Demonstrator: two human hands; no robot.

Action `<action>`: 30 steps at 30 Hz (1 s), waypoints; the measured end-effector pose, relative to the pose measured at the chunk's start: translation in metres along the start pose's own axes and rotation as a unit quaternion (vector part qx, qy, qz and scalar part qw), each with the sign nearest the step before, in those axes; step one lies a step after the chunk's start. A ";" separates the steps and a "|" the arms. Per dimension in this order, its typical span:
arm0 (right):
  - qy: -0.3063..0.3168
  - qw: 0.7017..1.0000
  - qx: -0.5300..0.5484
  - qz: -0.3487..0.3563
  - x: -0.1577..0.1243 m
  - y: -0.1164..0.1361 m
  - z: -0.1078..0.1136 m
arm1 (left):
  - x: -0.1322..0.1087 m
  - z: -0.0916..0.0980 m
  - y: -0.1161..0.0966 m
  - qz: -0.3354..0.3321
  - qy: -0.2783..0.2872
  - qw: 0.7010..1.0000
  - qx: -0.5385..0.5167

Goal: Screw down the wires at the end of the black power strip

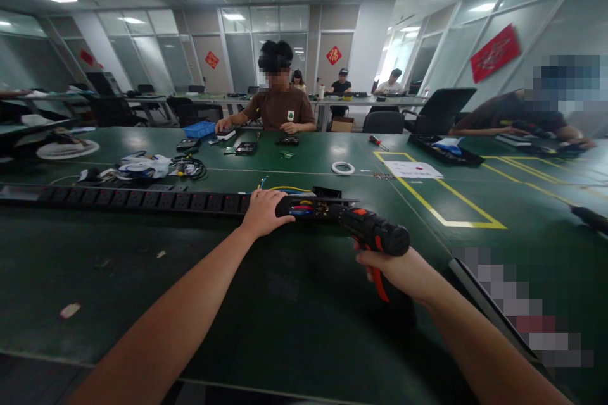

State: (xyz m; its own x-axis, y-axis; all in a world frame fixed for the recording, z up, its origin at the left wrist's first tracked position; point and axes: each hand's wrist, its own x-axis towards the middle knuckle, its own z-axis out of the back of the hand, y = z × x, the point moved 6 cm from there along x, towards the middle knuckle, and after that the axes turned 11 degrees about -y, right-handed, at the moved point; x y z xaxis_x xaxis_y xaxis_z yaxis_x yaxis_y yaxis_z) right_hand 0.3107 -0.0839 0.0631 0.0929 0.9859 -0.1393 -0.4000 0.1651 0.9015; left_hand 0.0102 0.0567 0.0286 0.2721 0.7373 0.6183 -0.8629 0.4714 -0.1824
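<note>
A long black power strip (156,199) with a row of sockets lies across the green table. My left hand (266,212) is wrapped over the strip near its right end and grips it. Just right of that hand the housing is open, showing colored wires (301,209). My right hand (387,266) grips a black and orange cordless drill (375,228) by its handle. The drill's front end points left at the open end of the strip; whether its tip touches is hard to see. Yellow and blue wires (280,188) stick up behind the strip.
Beyond the strip lie a white tape roll (342,168), a screwdriver (379,143), a white paper sheet (413,169) and a black tray (446,150). Cables and plastic bags (145,166) sit at left, near a blue basket (199,130). A person (280,107) works opposite.
</note>
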 end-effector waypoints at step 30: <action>0.003 0.999 0.046 -0.029 0.000 0.004 0.007 | -0.002 0.001 -0.004 0.000 -0.006 1.000 0.007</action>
State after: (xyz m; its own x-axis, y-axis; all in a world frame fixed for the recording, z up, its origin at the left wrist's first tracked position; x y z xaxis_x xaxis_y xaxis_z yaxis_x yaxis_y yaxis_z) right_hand 0.3157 -0.0839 0.0694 0.1079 0.9748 -0.1951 -0.3086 0.2194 0.9256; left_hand 0.0130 0.0526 0.0290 0.2672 0.7319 0.6268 -0.8685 0.4647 -0.1724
